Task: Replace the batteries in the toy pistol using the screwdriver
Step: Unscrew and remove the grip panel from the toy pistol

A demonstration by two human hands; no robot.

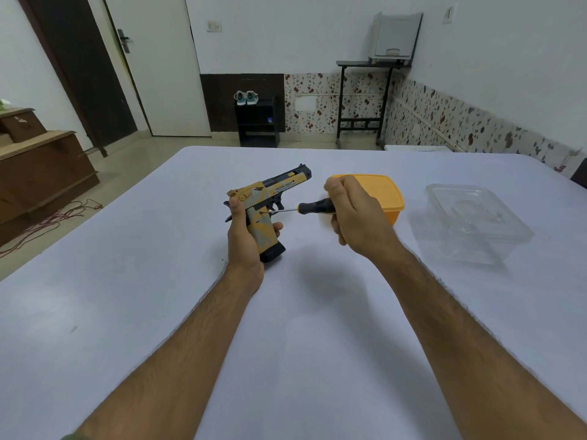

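My left hand (243, 241) grips the handle of the toy pistol (270, 193), a gold, grey and black gun held above the table with its barrel pointing up and to the right. My right hand (354, 211) holds a screwdriver (309, 207) with a black and yellow handle, lying level and pointing left. Its thin metal tip sits against the side of the pistol's handle just below the trigger guard. No batteries are visible.
A yellow lidded box (384, 190) stands just behind my right hand. Further right is a clear plastic container (473, 222). Everything rests on a white table (286, 328). Beyond it are a shoe stand, a black side table and a door.
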